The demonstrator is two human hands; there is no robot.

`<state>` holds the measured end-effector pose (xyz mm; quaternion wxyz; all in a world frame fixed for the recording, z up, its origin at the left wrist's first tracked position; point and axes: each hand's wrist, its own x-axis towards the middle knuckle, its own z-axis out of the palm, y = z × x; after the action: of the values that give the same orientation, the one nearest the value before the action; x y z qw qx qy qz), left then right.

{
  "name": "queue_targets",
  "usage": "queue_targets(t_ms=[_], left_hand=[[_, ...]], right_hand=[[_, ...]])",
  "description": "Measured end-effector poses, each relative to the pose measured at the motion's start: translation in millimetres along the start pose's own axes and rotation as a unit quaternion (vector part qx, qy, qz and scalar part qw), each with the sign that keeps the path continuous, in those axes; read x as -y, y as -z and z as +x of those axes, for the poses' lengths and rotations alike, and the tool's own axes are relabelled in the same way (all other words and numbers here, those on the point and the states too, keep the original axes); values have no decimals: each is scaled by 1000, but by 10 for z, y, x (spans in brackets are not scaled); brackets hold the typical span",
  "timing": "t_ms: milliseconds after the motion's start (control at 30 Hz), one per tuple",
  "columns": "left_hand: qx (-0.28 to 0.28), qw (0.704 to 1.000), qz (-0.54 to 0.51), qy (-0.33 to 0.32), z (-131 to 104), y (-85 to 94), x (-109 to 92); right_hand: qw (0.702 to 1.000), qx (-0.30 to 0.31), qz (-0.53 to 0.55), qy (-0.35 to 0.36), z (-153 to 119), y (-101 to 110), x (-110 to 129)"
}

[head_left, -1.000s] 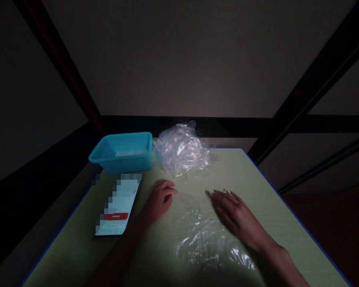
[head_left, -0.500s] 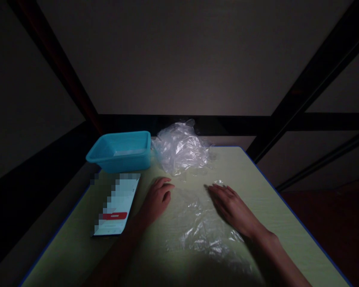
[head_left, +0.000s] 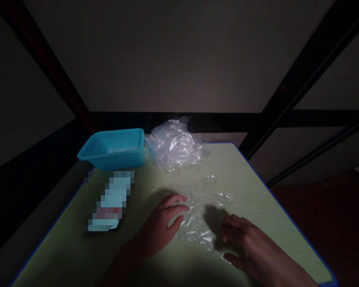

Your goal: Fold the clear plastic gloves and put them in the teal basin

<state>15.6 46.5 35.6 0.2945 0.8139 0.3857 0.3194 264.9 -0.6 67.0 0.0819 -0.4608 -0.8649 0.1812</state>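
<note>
A thin clear plastic sheet [head_left: 197, 227], shaped like a glove with finger-like parts at its far side, lies on the pale green table [head_left: 257, 207]. My left hand [head_left: 164, 223] is at the sheet's left edge, fingers apart and slightly curled, holding nothing. My right hand [head_left: 245, 243] hovers above the table at the sheet's near right side, its shadow falling on the plastic. Its fingers are bent, the thumb apart from them, with nothing between them. Beyond the sheet sits a crumpled heap of clear plastic [head_left: 176, 145].
A blue basin [head_left: 119, 159] stands at the table's back left corner, beside the heap. Nearer me on the left lies a phone [head_left: 113, 199] with a lit, partly pixelated screen. A wall [head_left: 173, 56] rises behind the table.
Both hands have come nearer to me; the right has lifted off the sheet and bent its fingers, while the left has shifted right onto its edge. The view has shifted slightly right.
</note>
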Motion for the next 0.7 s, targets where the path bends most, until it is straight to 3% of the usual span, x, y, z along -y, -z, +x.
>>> queue_targets(t_ms=[167,300,500,700], left_hand=[[58,997,-52,25,-131,-209,-134],[72,996,-42,37,-188,-274,-148],[70,998,4,0,-193,-258,-161],[62,997,39,-24,-210,-286,-151]], right_hand=[[999,37,-8,-11,-136,-74,24],[998,53,-8,-16,-133,-83,46],[1000,10,10,-5,-123,-80,1],[1000,-8,14,15,22,105,27]])
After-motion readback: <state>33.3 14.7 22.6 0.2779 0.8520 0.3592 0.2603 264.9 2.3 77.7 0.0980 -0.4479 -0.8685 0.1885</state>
